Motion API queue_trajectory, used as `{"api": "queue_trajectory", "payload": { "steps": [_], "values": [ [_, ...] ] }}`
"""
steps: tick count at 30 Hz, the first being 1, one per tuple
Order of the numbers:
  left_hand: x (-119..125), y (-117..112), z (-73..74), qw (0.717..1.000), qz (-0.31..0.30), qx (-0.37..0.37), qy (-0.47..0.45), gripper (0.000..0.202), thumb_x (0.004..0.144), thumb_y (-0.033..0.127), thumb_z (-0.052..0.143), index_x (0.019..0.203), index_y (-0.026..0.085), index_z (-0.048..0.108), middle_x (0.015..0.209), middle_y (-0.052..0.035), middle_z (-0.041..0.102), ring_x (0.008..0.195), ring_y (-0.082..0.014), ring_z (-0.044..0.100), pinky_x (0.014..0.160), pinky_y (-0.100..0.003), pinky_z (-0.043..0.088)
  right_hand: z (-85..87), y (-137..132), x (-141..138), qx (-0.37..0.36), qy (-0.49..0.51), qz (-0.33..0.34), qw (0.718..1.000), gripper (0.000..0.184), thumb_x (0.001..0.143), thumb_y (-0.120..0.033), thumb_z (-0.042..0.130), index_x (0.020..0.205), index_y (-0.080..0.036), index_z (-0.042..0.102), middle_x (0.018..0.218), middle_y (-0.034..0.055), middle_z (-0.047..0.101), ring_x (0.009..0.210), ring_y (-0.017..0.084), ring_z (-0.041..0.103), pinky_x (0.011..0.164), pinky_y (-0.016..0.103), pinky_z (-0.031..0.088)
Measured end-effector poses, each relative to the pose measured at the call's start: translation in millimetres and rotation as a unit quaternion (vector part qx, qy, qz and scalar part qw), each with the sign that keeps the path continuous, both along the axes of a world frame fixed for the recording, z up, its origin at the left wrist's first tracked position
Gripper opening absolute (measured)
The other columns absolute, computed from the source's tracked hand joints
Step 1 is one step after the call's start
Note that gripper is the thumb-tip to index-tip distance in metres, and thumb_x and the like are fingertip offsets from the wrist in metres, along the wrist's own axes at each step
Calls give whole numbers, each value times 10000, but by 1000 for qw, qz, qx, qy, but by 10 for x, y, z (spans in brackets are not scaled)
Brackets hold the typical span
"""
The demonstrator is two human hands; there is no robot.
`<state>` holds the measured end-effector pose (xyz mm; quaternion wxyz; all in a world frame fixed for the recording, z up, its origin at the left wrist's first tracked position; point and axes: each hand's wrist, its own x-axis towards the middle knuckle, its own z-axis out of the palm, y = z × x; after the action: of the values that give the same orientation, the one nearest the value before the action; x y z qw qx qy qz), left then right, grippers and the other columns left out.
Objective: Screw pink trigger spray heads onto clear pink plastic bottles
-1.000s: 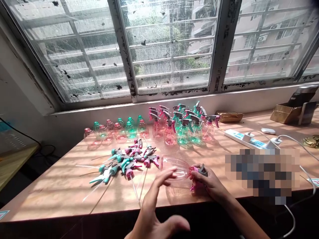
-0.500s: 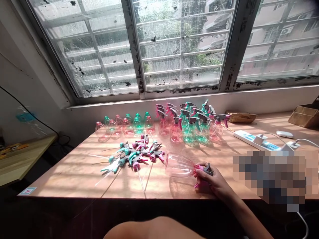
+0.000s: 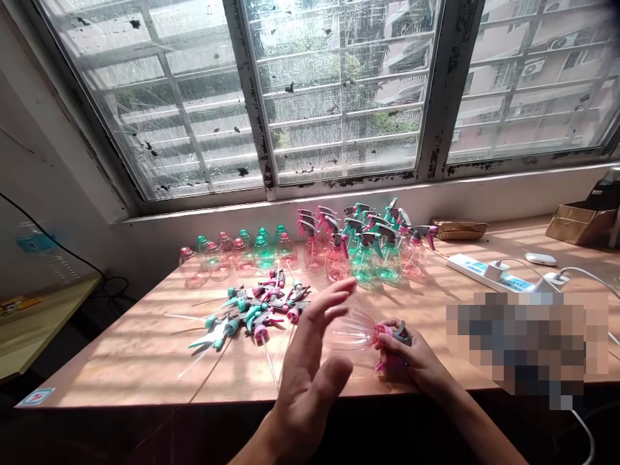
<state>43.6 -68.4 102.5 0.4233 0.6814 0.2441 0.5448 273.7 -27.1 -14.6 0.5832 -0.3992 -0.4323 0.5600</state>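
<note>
Gripping the pink collar of a spray head (image 3: 402, 333), the right hand (image 3: 415, 354) held a clear pink bottle (image 3: 359, 333) sideways at the counter (image 3: 145, 371)'s near side. The left hand (image 3: 307, 371) stood with fingers extended and thumb apart, before the bottle's base; contact could not be confirmed from where I stood. Loose spray heads (image 3: 260, 333) lay to the left, topless bottles (image 3: 265, 255) behind them.

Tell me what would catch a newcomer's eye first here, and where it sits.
First, probably, the bright, stained window across the top. Below it, pink and green spray bottles stand toward the back of the table, with loose spray heads piled in front to the left. Nearest, the right hand holds a pink bottle sideways by its top, the open left hand partly hiding it.
</note>
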Motion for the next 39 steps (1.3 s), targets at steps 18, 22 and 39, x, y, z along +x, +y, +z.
{"api": "queue_trajectory", "payload": {
  "steps": [18, 22, 39],
  "values": [
    [-298, 691, -1206, 982, -16, -169, 80, 921, 864, 422, 812, 1607, 311, 279, 1497, -158, 514, 1354, -337, 548, 1117, -480, 465, -26, -18, -60, -7, 2, 3, 1000, 460, 730, -502, 911, 926, -182, 644, 703, 7, 749, 523, 168, 680, 508, 337, 649],
    [-288, 673, -1192, 984, -22, -152, 90, 877, 903, 408, 770, 1615, 325, 265, 1499, -162, 527, 1375, -341, 535, 1112, -486, 475, -20, -21, -63, -18, 22, -8, 1000, 485, 714, -514, 918, 932, -190, 631, 713, -4, 730, 515, 165, 673, 488, 348, 654],
    [-310, 656, -1214, 993, -28, -67, 94, 776, 980, 345, 676, 1620, 379, 238, 1722, -104, 224, 1560, -343, 278, 1234, -508, 332, -23, -15, -33, -7, 8, 4, 1000, 459, 709, -479, 932, 915, -180, 653, 647, -9, 720, 533, 164, 657, 530, 309, 602]
  ]
}}
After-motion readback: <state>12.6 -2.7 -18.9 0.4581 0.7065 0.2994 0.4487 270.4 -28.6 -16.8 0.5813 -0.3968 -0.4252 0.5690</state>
